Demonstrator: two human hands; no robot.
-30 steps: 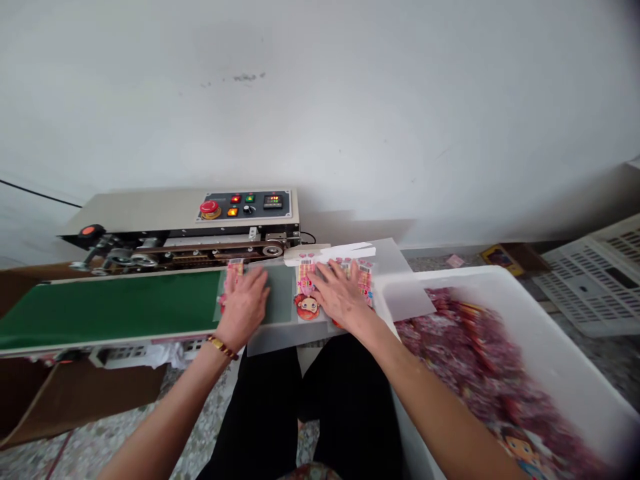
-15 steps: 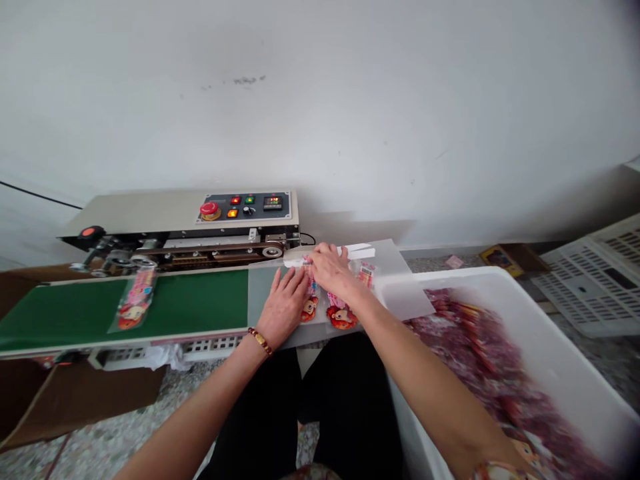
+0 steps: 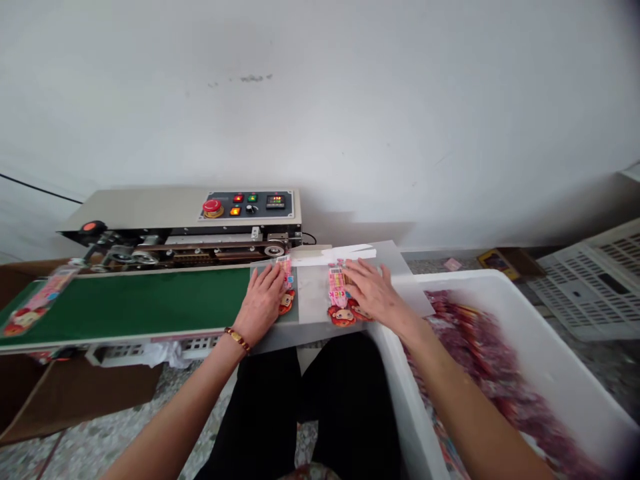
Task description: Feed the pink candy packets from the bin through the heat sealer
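Note:
My left hand (image 3: 263,295) lies flat with its fingers stretched out, at the right end of the green conveyor belt (image 3: 165,307). It touches a small clear packet (image 3: 286,303) with a pink label and a red-haired cartoon head, partly hidden by the fingers. My right hand (image 3: 373,288) rests, fingers apart, over similar packets (image 3: 340,313) side by side on the pale sheet (image 3: 313,300). Its fingers cover part of the right-hand one. Another packet (image 3: 37,305) lies on the far left of the belt.
Behind the belt stands a sealing machine (image 3: 190,210) with a red stop button (image 3: 213,208) and lit switches. A white tub (image 3: 500,283) full of packets is at my right. A cardboard box (image 3: 95,393) stands below left, and white crates (image 3: 595,280) at far right.
My left hand has slid left with one packet toward the belt. My right hand has moved right, uncovering packets on the sheet. The packet on the belt has travelled to the far left.

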